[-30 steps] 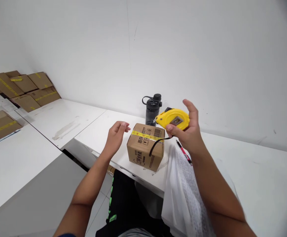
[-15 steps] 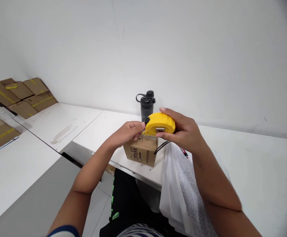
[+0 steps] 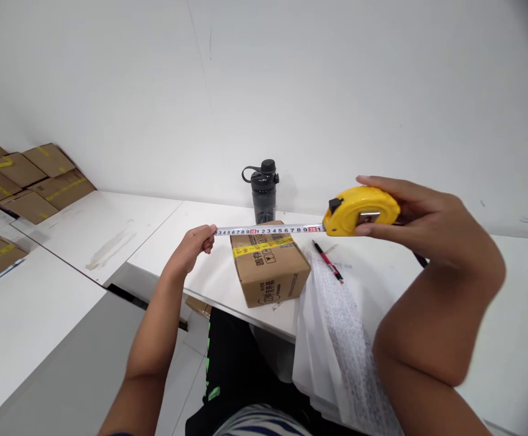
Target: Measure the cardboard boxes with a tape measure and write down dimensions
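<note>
My right hand point(image 3: 432, 227) grips a yellow tape measure case point(image 3: 361, 210), held up to the right above the table. Its white tape blade point(image 3: 268, 230) runs out leftward, level, above a small cardboard box point(image 3: 269, 269) sealed with yellow tape. My left hand point(image 3: 192, 245) pinches the blade's free end to the left of the box. The box sits near the front edge of the white table point(image 3: 191, 242).
A dark water bottle point(image 3: 263, 191) stands behind the box by the wall. A red and black pen point(image 3: 327, 261) lies on printed white sheets point(image 3: 346, 327) that hang over the table's front edge. Several flat cardboard boxes point(image 3: 28, 178) are stacked far left on a neighbouring table.
The hands were together over the box with the tape shut in its case. Now they have drawn apart, right hand to the right, and the blade is pulled out above the box.
</note>
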Action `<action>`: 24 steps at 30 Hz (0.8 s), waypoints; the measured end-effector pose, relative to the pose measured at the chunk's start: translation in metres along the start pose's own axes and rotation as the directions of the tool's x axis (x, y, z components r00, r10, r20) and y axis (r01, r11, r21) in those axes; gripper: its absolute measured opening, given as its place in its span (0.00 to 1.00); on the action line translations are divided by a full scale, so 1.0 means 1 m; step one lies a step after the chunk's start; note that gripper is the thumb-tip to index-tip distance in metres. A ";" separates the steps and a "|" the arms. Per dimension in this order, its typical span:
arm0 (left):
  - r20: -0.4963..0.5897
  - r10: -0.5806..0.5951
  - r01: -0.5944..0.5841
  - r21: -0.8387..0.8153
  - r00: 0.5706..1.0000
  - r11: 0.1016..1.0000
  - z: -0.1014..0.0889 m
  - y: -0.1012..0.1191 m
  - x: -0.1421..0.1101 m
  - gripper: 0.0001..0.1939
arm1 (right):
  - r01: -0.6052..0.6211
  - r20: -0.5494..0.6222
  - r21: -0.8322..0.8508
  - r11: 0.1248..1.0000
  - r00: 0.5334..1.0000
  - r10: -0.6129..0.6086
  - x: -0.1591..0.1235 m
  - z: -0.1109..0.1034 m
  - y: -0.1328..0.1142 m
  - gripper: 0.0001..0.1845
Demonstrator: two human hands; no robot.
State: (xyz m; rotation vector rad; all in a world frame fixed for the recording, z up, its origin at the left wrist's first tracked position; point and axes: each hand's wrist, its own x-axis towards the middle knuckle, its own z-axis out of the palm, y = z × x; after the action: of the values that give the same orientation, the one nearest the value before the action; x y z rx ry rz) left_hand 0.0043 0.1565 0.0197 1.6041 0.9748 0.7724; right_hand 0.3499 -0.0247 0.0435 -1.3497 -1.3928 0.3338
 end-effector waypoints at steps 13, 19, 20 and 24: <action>-0.093 -0.033 0.064 0.358 0.995 0.932 0.057 -0.023 -0.033 0.28 | -0.144 0.504 -0.084 0.986 0.847 0.167 0.046 0.039 0.034 0.30; -0.005 -0.072 0.071 0.160 0.997 0.984 0.056 -0.031 -0.026 0.27 | -0.161 0.493 -0.144 0.976 0.844 0.212 0.042 0.028 0.029 0.27; 0.004 -0.076 0.075 0.138 0.997 0.988 0.056 -0.031 -0.025 0.26 | -0.170 0.493 -0.147 0.974 0.842 0.221 0.041 0.026 0.030 0.28; 0.036 -0.088 0.085 0.063 0.995 0.994 0.056 -0.032 -0.024 0.24 | -0.203 0.511 -0.131 0.970 0.825 0.241 0.042 0.019 0.040 0.29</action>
State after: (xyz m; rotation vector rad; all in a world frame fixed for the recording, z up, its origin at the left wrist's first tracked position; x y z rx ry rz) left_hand 0.0355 0.1137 -0.0246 1.6125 1.0413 0.6551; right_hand 0.3660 0.0315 0.0256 -1.5544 -1.7031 0.8724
